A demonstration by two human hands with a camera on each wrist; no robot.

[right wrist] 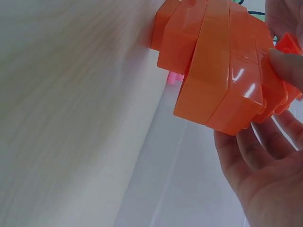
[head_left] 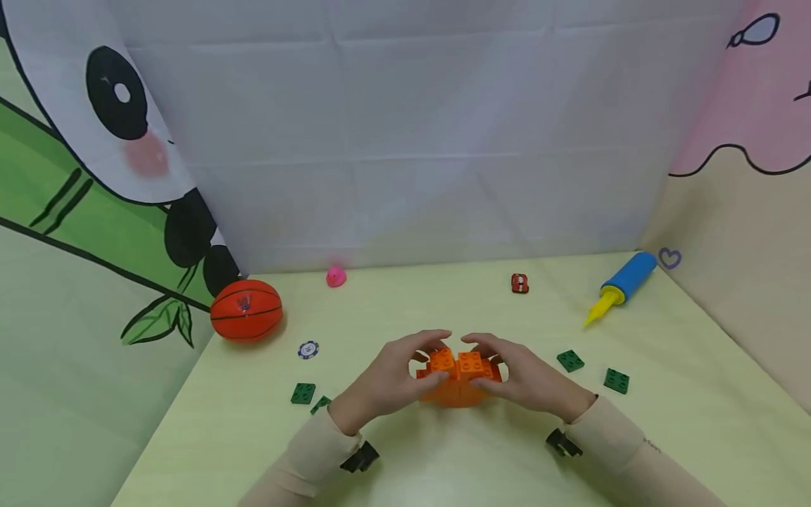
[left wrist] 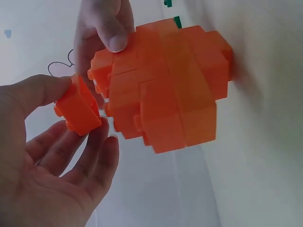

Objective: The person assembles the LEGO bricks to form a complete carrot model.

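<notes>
My left hand pinches a loose orange toy brick between thumb and fingers, its studs turned away from the build. Right beside it, a stepped build of orange bricks stands on the table in front of me, with studs along its top. In the left wrist view a gap shows between the loose brick and this build. My right hand holds the build's right side; in the right wrist view the thumb lies on the near face and the fingers reach round behind.
Green bricks lie left and right of the hands. Farther back are a basketball, a poker chip, a small pink toy, a red toy car and a blue and yellow pump. A pale curtain closes the back.
</notes>
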